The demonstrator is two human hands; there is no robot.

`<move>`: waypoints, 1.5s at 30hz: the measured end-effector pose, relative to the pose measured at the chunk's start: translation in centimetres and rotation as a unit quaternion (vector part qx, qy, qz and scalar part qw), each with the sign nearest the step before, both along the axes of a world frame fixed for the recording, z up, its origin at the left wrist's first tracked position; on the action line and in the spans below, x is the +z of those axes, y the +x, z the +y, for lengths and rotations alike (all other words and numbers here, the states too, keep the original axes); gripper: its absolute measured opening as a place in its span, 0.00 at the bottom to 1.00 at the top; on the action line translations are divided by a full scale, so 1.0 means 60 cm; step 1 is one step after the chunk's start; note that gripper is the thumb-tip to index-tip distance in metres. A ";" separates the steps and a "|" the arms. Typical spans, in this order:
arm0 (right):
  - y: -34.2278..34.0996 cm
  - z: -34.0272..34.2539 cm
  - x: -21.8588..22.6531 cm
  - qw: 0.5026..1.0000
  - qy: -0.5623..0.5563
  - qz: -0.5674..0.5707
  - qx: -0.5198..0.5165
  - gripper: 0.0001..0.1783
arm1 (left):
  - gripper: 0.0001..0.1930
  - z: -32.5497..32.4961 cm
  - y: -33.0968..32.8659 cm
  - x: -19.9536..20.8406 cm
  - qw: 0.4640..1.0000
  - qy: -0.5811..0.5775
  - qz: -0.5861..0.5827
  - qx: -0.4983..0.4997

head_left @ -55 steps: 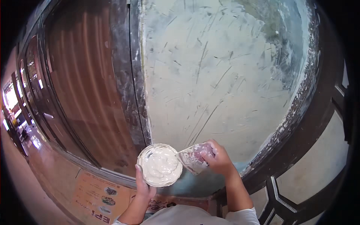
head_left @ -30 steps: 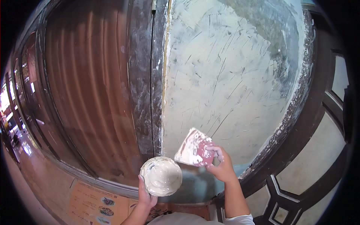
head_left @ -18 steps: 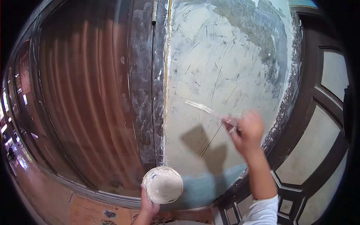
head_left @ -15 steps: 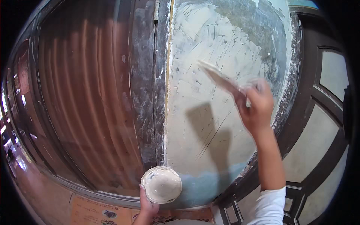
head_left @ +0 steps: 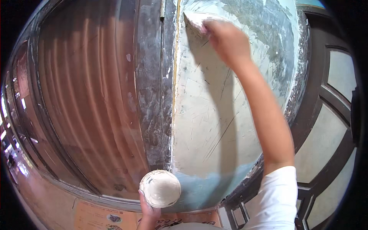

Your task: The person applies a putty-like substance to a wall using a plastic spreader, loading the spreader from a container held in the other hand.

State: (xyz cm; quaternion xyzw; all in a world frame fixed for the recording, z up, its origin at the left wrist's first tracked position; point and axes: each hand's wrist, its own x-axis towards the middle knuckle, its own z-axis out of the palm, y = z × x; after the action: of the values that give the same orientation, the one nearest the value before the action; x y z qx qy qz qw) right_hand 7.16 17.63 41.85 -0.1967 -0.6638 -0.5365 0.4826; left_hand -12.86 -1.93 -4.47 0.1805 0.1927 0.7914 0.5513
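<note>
My right hand (head_left: 229,41) is closed round a putty knife (head_left: 196,20), its blade against the upper left of the wall panel (head_left: 203,130). Cream filler with scratch marks coats most of that panel, with bare grey at the upper right and pale blue at the bottom. Down low, my left hand (head_left: 147,206) grips a round bowl (head_left: 160,188) of smooth cream filler from its lower left side. The knife's handle is mostly hidden by my fingers.
Left of the panel runs a dark, stained post (head_left: 151,88), then a glass pane with a brown curtain (head_left: 84,99) behind it. A dark-framed door (head_left: 322,142) with pale panels stands at the right. An orange printed sheet (head_left: 92,216) lies below.
My right hand and the putty knife have moved up and left, from mid-panel to the upper left. The bowl has shifted slightly left in my view.
</note>
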 end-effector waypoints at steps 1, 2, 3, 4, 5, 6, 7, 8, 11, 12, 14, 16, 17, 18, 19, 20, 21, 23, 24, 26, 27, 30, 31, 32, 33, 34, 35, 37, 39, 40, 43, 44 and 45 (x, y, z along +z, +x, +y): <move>-0.007 0.003 -0.032 0.999 -0.028 0.020 -0.026 0.14 | 0.33 -0.002 -0.001 0.000 1.000 -0.003 0.014 0.009; -0.006 0.012 -0.071 0.999 -0.017 0.030 0.002 0.14 | 0.33 -0.003 -0.001 -0.001 1.000 -0.003 0.015 0.005; -0.005 0.014 -0.110 0.999 -0.004 0.038 0.031 0.14 | 0.33 -0.004 -0.002 -0.002 1.000 -0.004 0.010 -0.006; -0.016 0.004 -0.151 0.998 -0.030 0.044 0.040 0.14 | 0.33 -0.011 -0.008 -0.003 1.000 -0.006 0.004 -0.004; -0.017 -0.009 -0.188 0.996 -0.054 0.049 0.041 0.15 | 0.33 -0.013 -0.010 -0.004 1.000 -0.007 -0.003 -0.011; -0.008 -0.015 -0.212 0.998 -0.042 0.037 0.037 0.15 | 0.33 -0.013 -0.010 -0.003 1.000 -0.004 -0.005 -0.013; -0.002 -0.012 -0.228 0.998 -0.033 0.028 0.038 0.15 | 0.33 -0.016 -0.013 -0.002 1.000 -0.001 0.013 0.005; 0.000 -0.018 -0.223 0.997 -0.023 0.043 0.059 0.13 | 0.33 -0.018 -0.016 0.000 0.999 0.001 0.032 0.020; 0.001 -0.039 -0.129 0.995 0.041 0.065 0.069 0.14 | 0.33 -0.014 -0.028 -0.009 0.999 -0.007 0.017 0.032; 0.006 -0.030 -0.086 0.994 0.065 0.068 0.047 0.15 | 0.33 -0.012 -0.024 -0.004 0.999 -0.010 0.019 0.025; -0.005 -0.023 -0.008 0.994 0.083 0.074 -0.011 0.17 | 0.33 -0.005 -0.021 0.009 1.000 -0.008 0.026 0.014; -0.016 -0.021 0.020 0.992 0.078 0.076 -0.056 0.18 | 0.33 -0.002 -0.019 0.004 1.000 -0.008 0.018 -0.002; -0.021 -0.011 0.020 0.993 0.064 0.067 -0.079 0.19 | 0.32 0.000 -0.020 0.006 1.000 -0.008 0.009 -0.014; -0.024 -0.003 0.015 0.992 0.051 0.059 -0.103 0.19 | 0.32 -0.001 -0.018 0.008 1.000 -0.009 0.011 -0.015; -0.021 0.002 -0.012 0.991 0.003 0.076 -0.110 0.20 | 0.32 -0.005 -0.013 0.012 0.999 -0.019 0.036 -0.008; -0.027 0.002 -0.055 0.991 -0.014 0.086 -0.101 0.20 | 0.32 -0.007 -0.013 0.014 0.998 -0.029 0.060 0.001; -0.028 -0.005 -0.106 0.991 -0.029 0.094 -0.094 0.21 | 0.32 -0.006 -0.014 0.012 0.998 -0.027 0.058 -0.002; -0.027 -0.008 -0.228 0.986 -0.126 0.095 -0.049 0.19 | 0.32 -0.008 -0.019 -0.001 0.999 -0.014 0.039 -0.018; -0.030 -0.008 -0.294 0.982 -0.157 0.091 -0.049 0.20 | 0.32 -0.008 -0.023 -0.004 0.999 -0.015 0.036 -0.014; -0.023 -0.033 -0.403 0.974 -0.202 0.086 -0.053 0.22 | 0.32 -0.008 -0.024 -0.007 0.999 -0.029 0.032 -0.011; -0.021 -0.048 -0.433 0.972 -0.215 0.084 -0.049 0.23 | 0.32 -0.007 -0.022 -0.006 0.999 -0.028 0.032 -0.014; -0.004 -0.078 -0.437 0.969 -0.232 0.077 -0.047 0.24 | 0.32 -0.013 -0.028 0.002 0.999 -0.021 0.042 -0.015; -0.005 -0.078 -0.409 0.976 -0.205 0.072 -0.005 0.24 | 0.32 -0.014 -0.030 0.005 0.999 -0.022 0.043 -0.010; -0.010 -0.079 -0.354 0.981 -0.179 0.067 0.035 0.24 | 0.33 -0.016 -0.030 0.007 0.999 -0.021 0.024 -0.011; -0.019 -0.081 -0.293 0.991 -0.116 0.060 0.032 0.23 | 0.33 -0.017 -0.030 0.010 1.000 -0.019 0.005 -0.015; -0.023 -0.077 -0.226 0.997 -0.054 0.057 0.004 0.19 | 0.33 -0.015 -0.026 0.009 0.999 -0.025 0.005 -0.021; -0.032 -0.064 -0.147 0.998 0.022 0.064 0.001 0.15 | 0.33 -0.008 -0.023 0.004 0.999 -0.020 0.030 -0.023; -0.039 -0.045 -0.032 0.991 0.020 0.099 -0.086 0.20 | 0.33 -0.005 -0.016 0.007 0.998 -0.019 0.057 -0.028; -0.039 -0.030 0.002 0.994 0.004 0.094 -0.052 0.15 | 0.33 -0.009 -0.005 0.016 0.998 -0.031 0.036 -0.037; -0.036 -0.025 0.005 0.996 -0.009 0.090 -0.014 0.11 | 0.33 -0.012 0.004 0.026 0.997 -0.053 0.046 -0.016; -0.047 0.001 -0.151 0.992 -0.032 0.084 -0.090 0.22 | 0.33 -0.025 -0.001 0.017 0.998 -0.056 0.035 -0.005; -0.052 -0.012 -0.223 0.991 -0.103 0.065 -0.053 0.19 | 0.33 -0.029 -0.009 0.010 0.999 -0.040 0.032 -0.018; -0.053 -0.019 -0.302 0.983 -0.165 0.061 -0.045 0.21 | 0.33 -0.034 -0.012 0.002 0.999 -0.043 0.029 -0.011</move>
State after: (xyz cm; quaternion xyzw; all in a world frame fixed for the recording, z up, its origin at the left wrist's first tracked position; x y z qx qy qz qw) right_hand 3.99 16.47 23.73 -0.3358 -0.7031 -0.4276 0.4584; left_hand -13.58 -3.95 -4.34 0.1816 0.2409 0.7705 0.5616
